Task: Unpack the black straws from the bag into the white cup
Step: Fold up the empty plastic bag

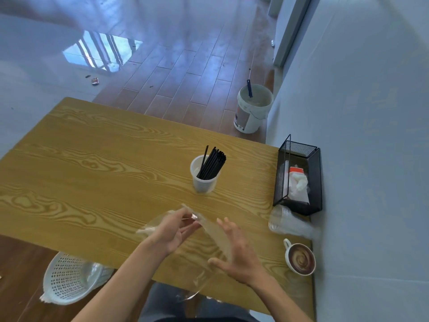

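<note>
A bundle of black straws (212, 163) stands in the white cup (204, 182) near the middle of the wooden table (92, 159). Closer to me, a clear, see-through plastic bag (214, 231) hangs crumpled between my hands over the table's near side. My left hand (175, 230) pinches the bag's upper end with fingertips and thumb. My right hand (236, 249) has its fingers spread and straight, touching the bag's lower right part. No straws show inside the bag.
A black mesh box (299, 177) with tissues stands at the table's right edge by the wall. Stacked clear cups (287, 223) lie beside it, and a coffee mug (300, 259) sits nearer. A white basket (69, 278) and a bucket (253, 108) stand on the floor.
</note>
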